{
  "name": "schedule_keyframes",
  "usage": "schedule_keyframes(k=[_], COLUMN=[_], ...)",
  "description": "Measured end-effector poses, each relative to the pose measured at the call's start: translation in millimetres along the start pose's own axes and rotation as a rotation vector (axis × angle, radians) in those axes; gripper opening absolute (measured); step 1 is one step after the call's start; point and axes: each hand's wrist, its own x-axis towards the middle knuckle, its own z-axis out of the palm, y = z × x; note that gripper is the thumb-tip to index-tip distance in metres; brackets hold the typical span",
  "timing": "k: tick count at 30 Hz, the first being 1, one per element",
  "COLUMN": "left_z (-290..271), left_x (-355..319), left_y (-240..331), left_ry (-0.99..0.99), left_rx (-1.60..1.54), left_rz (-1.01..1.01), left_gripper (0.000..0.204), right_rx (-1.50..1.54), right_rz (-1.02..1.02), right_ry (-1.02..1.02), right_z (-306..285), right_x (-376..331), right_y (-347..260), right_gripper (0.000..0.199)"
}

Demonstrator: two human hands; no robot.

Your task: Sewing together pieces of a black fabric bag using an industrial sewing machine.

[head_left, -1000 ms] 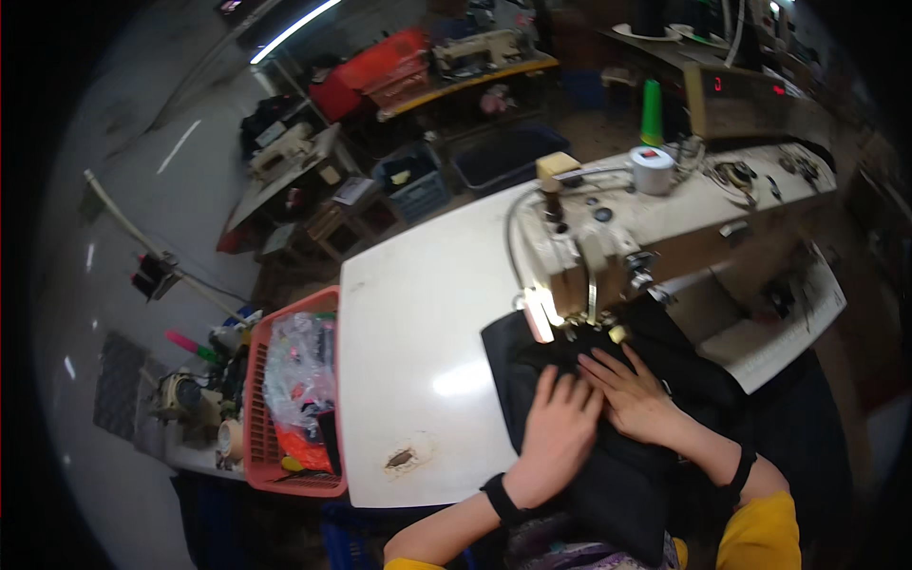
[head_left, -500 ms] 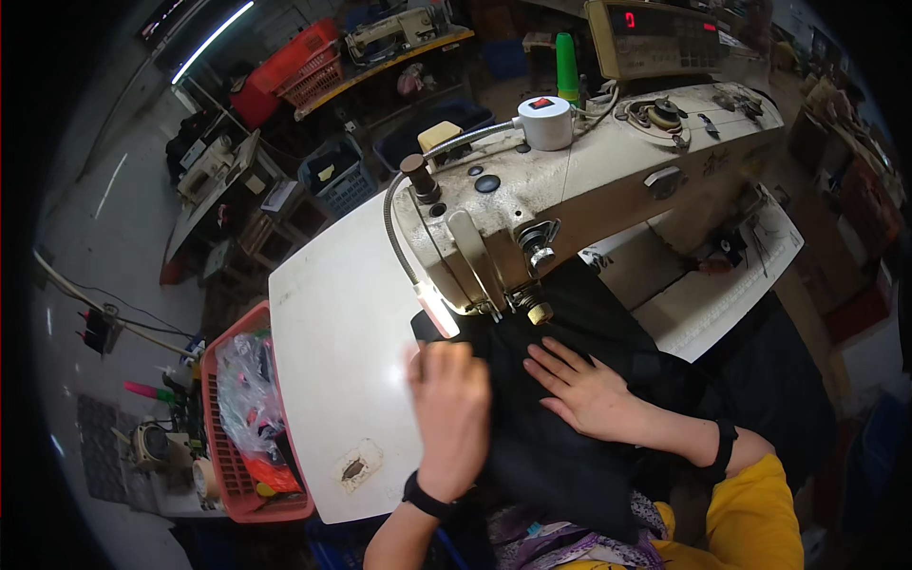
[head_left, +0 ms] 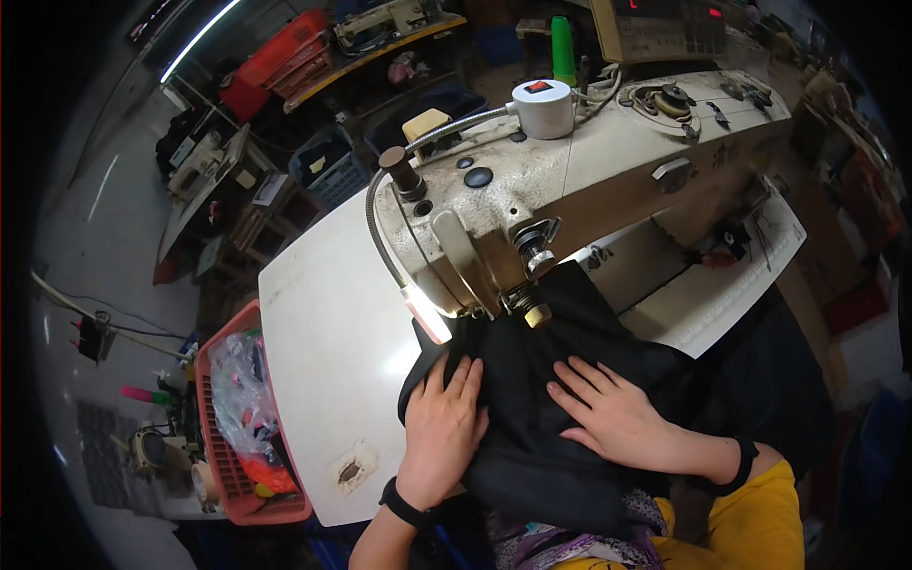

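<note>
A sewing machine (head_left: pixel 589 171) stretches across the upper right, its needle area partly hidden by the machine head. Black fabric (head_left: pixel 532 399) runs from under that head over the table's front edge toward my lap. My left hand (head_left: pixel 442 418) lies on the fabric's left part, palm down, fingers stretched out below the lit lamp (head_left: pixel 427 316). On the right, my right hand (head_left: pixel 613 413) rests flat on the same fabric with its fingers spread. Folds rise in the cloth between the two hands.
A white table (head_left: pixel 323 380) with a worn patch extends to the left. Beside it stands a red plastic basket (head_left: pixel 214 446) holding clear plastic bags. A green thread cone (head_left: pixel 562 52) and a control box (head_left: pixel 655 28) are behind the machine. Farther back is a blue crate (head_left: pixel 331 176).
My left hand, blurred and raised near the lamp before, now lies flat on the fabric, lower down. My right hand has shifted slightly right and toward me. The view has tilted a little.
</note>
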Motion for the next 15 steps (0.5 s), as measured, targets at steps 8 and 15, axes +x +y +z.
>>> schedule_keyframes(k=[8, 15], left_z=[4.6, 1.3], left_x=[27.0, 40.1], left_y=[26.0, 6.7], left_ry=[0.104, 0.207], left_rx=[0.124, 0.073], left_rz=[0.026, 0.126], left_gripper=[0.047, 0.044], right_rx=[0.091, 0.014], right_rz=[-0.013, 0.021], right_ry=[0.231, 0.187], right_z=[14.3, 46.4], right_x=[55.7, 67.3], right_y=[2.0, 12.8], right_gripper=[0.044, 0.053])
